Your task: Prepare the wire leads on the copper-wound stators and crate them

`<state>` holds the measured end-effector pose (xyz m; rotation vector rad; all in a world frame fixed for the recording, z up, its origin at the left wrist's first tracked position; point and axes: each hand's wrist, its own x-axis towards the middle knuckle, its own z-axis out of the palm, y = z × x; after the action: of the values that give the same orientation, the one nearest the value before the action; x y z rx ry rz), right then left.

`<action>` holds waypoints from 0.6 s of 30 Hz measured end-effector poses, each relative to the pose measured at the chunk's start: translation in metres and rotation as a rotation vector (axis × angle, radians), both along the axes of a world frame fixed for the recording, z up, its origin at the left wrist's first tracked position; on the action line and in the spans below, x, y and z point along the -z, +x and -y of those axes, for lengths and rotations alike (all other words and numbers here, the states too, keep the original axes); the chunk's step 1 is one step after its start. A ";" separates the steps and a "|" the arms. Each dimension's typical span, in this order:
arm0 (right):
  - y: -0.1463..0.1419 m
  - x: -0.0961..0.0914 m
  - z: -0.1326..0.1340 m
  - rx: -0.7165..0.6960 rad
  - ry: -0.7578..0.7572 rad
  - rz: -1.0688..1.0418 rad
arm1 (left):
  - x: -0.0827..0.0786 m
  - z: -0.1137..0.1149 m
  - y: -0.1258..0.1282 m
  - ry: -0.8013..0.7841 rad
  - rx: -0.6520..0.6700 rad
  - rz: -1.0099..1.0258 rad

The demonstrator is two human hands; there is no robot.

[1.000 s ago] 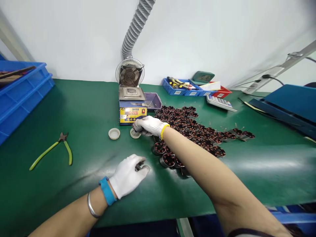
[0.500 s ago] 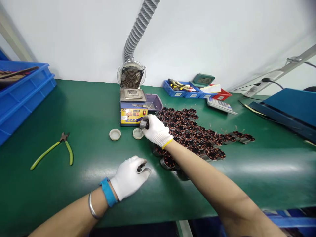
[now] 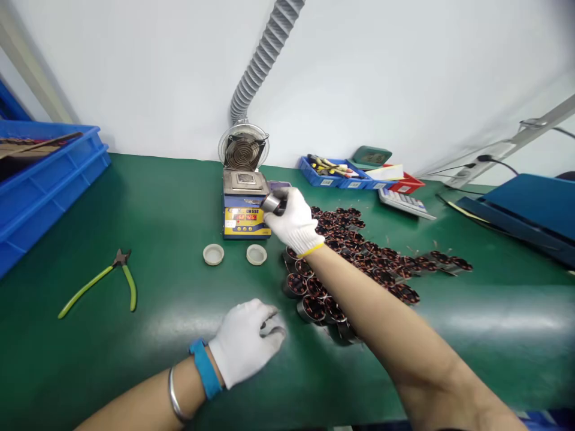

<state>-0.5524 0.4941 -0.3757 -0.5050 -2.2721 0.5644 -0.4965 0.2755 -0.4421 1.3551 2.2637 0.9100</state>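
Note:
My right hand, in a white glove, grips a motor stator, a short silvery cylinder with a dark inside. The stator is tilted at the right front of the solder pot, a blue and yellow heater with a lit red display. Below the pot are two small round dishes, the left dish and the right dish. My left hand, also gloved, rests on the green table, its thumb and fingers curved with a gap between them and nothing visible inside.
Many copper-wound stators stand right of my hands, partly under my right forearm. Cutting pliers lie at left near a blue crate. An exhaust hose hangs behind the pot. Tool bins and a calculator sit at the back.
My right hand has raised the stator from beside the right dish to the pot's upper front corner. My left hand stays low on the table. The view has shifted slightly.

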 end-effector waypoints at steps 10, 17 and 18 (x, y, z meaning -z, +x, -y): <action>-0.090 -0.049 -0.033 0.173 0.027 0.132 | 0.020 -0.005 -0.004 0.039 0.052 -0.086; -0.097 -0.045 -0.033 0.142 0.061 0.220 | 0.019 -0.005 -0.004 0.030 0.060 -0.056; -0.098 -0.048 -0.036 0.145 0.041 0.198 | 0.018 -0.005 -0.004 0.035 0.060 -0.051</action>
<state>-0.6499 0.5297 -0.3276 -0.7269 -2.4028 0.4101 -0.5002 0.2805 -0.4605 1.4692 2.2416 0.9082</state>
